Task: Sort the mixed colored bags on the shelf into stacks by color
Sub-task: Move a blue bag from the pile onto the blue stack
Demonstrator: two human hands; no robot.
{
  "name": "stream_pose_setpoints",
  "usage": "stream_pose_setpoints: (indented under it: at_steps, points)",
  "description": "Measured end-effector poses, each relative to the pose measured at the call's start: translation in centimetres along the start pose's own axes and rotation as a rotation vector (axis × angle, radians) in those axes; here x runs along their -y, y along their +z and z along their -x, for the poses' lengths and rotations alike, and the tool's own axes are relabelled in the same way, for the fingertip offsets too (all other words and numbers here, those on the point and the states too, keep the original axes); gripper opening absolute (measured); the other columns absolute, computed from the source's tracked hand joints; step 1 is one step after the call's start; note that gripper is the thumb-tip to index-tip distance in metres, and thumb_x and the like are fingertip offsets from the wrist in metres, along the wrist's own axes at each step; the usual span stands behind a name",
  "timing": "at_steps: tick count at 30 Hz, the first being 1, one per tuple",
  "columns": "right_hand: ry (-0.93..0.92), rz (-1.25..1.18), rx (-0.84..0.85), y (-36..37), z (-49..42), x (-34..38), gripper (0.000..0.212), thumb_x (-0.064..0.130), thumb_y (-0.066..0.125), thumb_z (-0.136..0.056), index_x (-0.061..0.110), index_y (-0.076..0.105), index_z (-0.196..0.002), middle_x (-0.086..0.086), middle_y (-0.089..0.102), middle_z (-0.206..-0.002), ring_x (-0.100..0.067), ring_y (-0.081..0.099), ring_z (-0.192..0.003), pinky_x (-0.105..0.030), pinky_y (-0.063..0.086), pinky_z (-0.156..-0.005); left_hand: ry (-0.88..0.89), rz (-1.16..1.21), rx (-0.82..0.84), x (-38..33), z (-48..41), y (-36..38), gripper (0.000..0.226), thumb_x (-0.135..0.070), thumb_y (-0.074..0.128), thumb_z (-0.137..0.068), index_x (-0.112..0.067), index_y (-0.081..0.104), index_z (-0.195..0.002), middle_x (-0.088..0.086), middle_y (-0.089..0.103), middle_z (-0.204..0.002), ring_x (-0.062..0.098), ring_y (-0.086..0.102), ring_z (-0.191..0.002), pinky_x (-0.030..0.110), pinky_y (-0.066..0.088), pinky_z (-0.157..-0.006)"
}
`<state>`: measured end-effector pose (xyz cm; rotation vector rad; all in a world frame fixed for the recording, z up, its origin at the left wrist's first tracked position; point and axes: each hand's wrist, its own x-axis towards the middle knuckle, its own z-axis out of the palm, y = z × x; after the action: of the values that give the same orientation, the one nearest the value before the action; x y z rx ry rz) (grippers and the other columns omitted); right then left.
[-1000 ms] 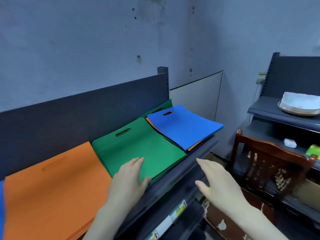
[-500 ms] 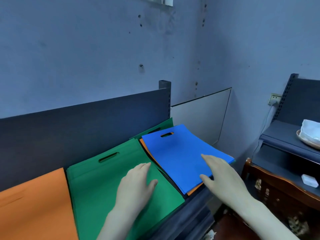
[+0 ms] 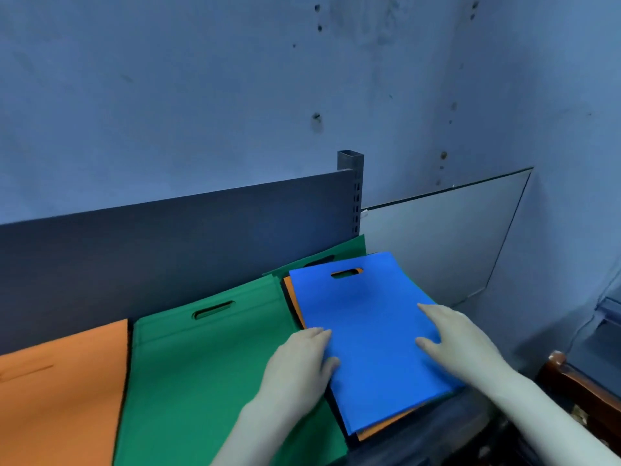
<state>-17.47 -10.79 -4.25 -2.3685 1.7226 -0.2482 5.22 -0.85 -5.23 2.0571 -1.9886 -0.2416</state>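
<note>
A blue bag (image 3: 363, 327) lies on top of the mixed pile at the shelf's right end, with an orange bag (image 3: 294, 297) and a green bag (image 3: 349, 247) showing under it. My left hand (image 3: 299, 361) lies flat across the blue bag's left edge and the green stack (image 3: 201, 375) beside it. My right hand (image 3: 460, 341) rests flat on the blue bag's right side, fingers straight. An orange stack (image 3: 60, 398) lies at the far left.
The dark shelf back panel (image 3: 168, 243) and its upright post (image 3: 351, 193) stand behind the bags. A pale panel (image 3: 443, 240) leans on the wall to the right. A wooden chair (image 3: 578, 388) stands at the lower right.
Both hands have moved to the right and forward onto the blue bag; the left hand came off the middle of the green stack. My view has shifted to the right and closer.
</note>
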Motion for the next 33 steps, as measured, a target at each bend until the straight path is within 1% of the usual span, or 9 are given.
stream_pose_setpoints:
  at_steps: [3, 7, 13, 16, 19, 23, 27, 30, 33]
  points:
    - [0.022, -0.011, 0.054, -0.3, -2.7, -2.1, 0.061, 0.032, 0.052, -0.091, 0.018, 0.032, -0.147, 0.004, 0.036, -0.151, -0.018, 0.035, -0.137, -0.033, 0.039, -0.104, -0.075, -0.041, 0.06, -1.0, -1.2, 1.1, 0.039, -0.035, 0.045, -0.097, -0.014, 0.05, -0.129, -0.001, 0.051, -0.133, 0.019, 0.045, -0.125, 0.037, 0.042, -0.1]
    - [0.014, -0.077, 0.091, -0.6, -5.2, -3.9, 0.04, 0.026, 0.054, -0.088, 0.017, 0.052, -0.127, -0.001, 0.058, -0.125, -0.022, 0.055, -0.113, -0.035, 0.048, -0.082, -0.143, -0.056, 0.029, -2.1, -2.2, 2.5, 0.035, -0.032, 0.045, -0.097, -0.013, 0.051, -0.125, 0.0, 0.052, -0.129, 0.022, 0.049, -0.119, 0.039, 0.045, -0.096]
    - [0.007, -0.251, 0.028, 0.0, -7.3, -5.9, 0.021, 0.024, 0.063, -0.082, 0.018, 0.06, -0.102, 0.001, 0.067, -0.101, -0.018, 0.056, -0.082, -0.033, 0.046, -0.067, -0.204, -0.023, -0.031, -4.1, -3.0, 3.7, 0.034, -0.027, 0.047, -0.097, -0.012, 0.051, -0.127, 0.002, 0.049, -0.132, 0.021, 0.044, -0.125, 0.035, 0.041, -0.1]
    - [0.003, -0.349, -0.015, -0.1, -7.8, -6.4, 0.023, 0.016, 0.066, -0.08, 0.011, 0.064, -0.102, -0.004, 0.067, -0.097, -0.022, 0.057, -0.084, -0.034, 0.044, -0.066, -0.275, 0.015, -0.067, -4.7, -3.0, 4.2, 0.046, -0.032, 0.047, -0.097, -0.015, 0.041, -0.139, 0.004, 0.039, -0.145, 0.021, 0.027, -0.14, 0.034, 0.031, -0.111]
    - [0.007, -0.461, 0.032, 0.2, -8.5, -7.2, 0.016, 0.014, 0.065, -0.08, 0.021, 0.066, -0.094, 0.002, 0.07, -0.092, -0.015, 0.06, -0.077, -0.03, 0.044, -0.056, -0.392, 0.012, -0.089, -4.7, -2.8, 4.5, 0.069, -0.046, 0.048, -0.095, -0.015, 0.022, -0.151, 0.006, 0.023, -0.157, 0.022, 0.014, -0.147, 0.034, 0.021, -0.117]
    - [0.04, -0.605, 0.043, 0.7, -8.8, -7.8, 0.011, 0.013, 0.064, -0.081, 0.02, 0.069, -0.088, 0.006, 0.069, -0.08, -0.016, 0.065, -0.071, -0.031, 0.049, -0.056, -0.409, -0.059, -0.068, -5.1, -2.9, 4.4, 0.073, -0.05, 0.044, -0.095, -0.014, 0.018, -0.152, 0.006, 0.022, -0.158, 0.02, 0.015, -0.147, 0.033, 0.021, -0.117]
    - [0.052, -0.67, 0.05, 1.0, -9.1, -8.0, 0.001, 0.014, 0.067, -0.081, 0.014, 0.068, -0.081, 0.0, 0.07, -0.077, -0.022, 0.067, -0.068, -0.037, 0.054, -0.06, -0.385, -0.029, -0.06, -5.2, -3.4, 4.1, 0.06, -0.035, 0.043, -0.099, -0.015, 0.021, -0.152, 0.004, 0.027, -0.156, 0.019, 0.022, -0.145, 0.035, 0.027, -0.115]
    - [0.038, -0.628, -0.021, 1.0, -9.2, -8.2, 0.004, 0.012, 0.067, -0.079, 0.015, 0.066, -0.078, 0.0, 0.068, -0.078, -0.019, 0.063, -0.069, -0.034, 0.048, -0.056, -0.417, 0.025, -0.11, -4.8, -3.4, 3.7, 0.055, -0.023, 0.045, -0.099, -0.014, 0.027, -0.149, 0.002, 0.038, -0.15, 0.021, 0.031, -0.139, 0.036, 0.035, -0.109]
    - [0.015, -0.578, -0.093, 0.7, -9.2, -8.0, 0.011, 0.01, 0.066, -0.076, 0.02, 0.063, -0.071, 0.005, 0.065, -0.073, -0.015, 0.059, -0.068, -0.029, 0.04, -0.051, -0.438, 0.03, -0.118, -4.9, -3.4, 3.5, 0.055, -0.03, 0.049, -0.097, -0.011, 0.031, -0.146, 0.002, 0.042, -0.145, 0.022, 0.033, -0.136, 0.038, 0.036, -0.107]
